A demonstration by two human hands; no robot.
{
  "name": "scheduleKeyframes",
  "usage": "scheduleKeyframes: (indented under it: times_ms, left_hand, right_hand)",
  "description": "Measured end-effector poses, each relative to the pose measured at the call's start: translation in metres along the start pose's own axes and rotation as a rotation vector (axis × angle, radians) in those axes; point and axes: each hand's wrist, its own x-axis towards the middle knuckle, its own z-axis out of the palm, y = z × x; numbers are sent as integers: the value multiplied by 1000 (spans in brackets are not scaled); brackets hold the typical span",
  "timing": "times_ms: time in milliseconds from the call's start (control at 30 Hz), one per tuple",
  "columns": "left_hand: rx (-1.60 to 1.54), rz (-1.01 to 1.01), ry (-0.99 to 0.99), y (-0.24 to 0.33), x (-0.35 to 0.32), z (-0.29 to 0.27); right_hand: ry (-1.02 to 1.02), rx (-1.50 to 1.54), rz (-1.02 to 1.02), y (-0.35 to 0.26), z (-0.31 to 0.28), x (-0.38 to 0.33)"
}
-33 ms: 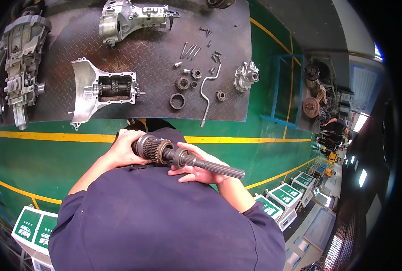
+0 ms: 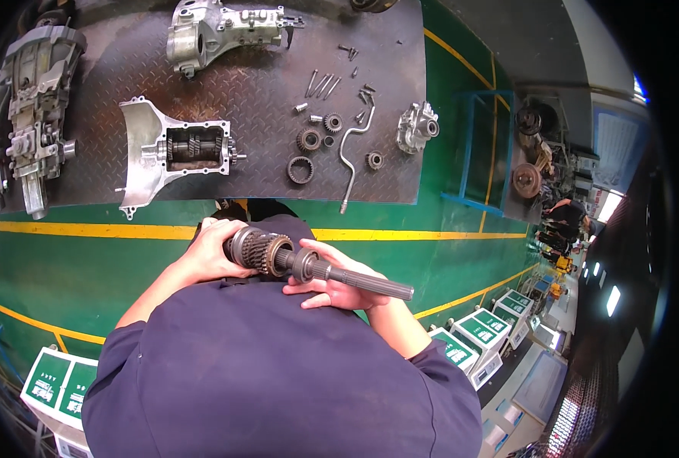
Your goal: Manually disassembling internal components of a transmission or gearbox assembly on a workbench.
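Note:
A transmission gear shaft [image 2: 362, 284] lies across both my hands, above the floor just short of the workbench. My left hand [image 2: 208, 256] wraps round its thick end, where the helical gears [image 2: 257, 250] sit. Under the splined part, my right hand [image 2: 347, 294] cradles the shaft with fingers on both sides of the bearing ring [image 2: 304, 266]. The shaft's thin splined end points right, past my right wrist. Part of the gear end is hidden by my left fingers.
On the steel workbench [image 2: 263, 91] lie an opened gearbox housing [image 2: 145, 164], a second housing [image 2: 225, 30], a whole gearbox [image 2: 38, 114], loose gears [image 2: 301, 169], a bent metal pipe [image 2: 345, 164], bolts and an end cover [image 2: 416, 128]. White-and-green cabinets [image 2: 481, 332] stand at the right.

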Motion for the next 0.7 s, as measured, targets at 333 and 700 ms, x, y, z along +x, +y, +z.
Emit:
scheduleKeyframes:
  times_ms: [333, 700]
  left_hand:
    - [-14, -51, -2, -5, 5, -1]
    - [13, -174, -6, 0, 23, -8]
  right_hand:
    - [318, -257, -777, -30, -54, -26]
    - [252, -220, -445, -2, -53, 99]
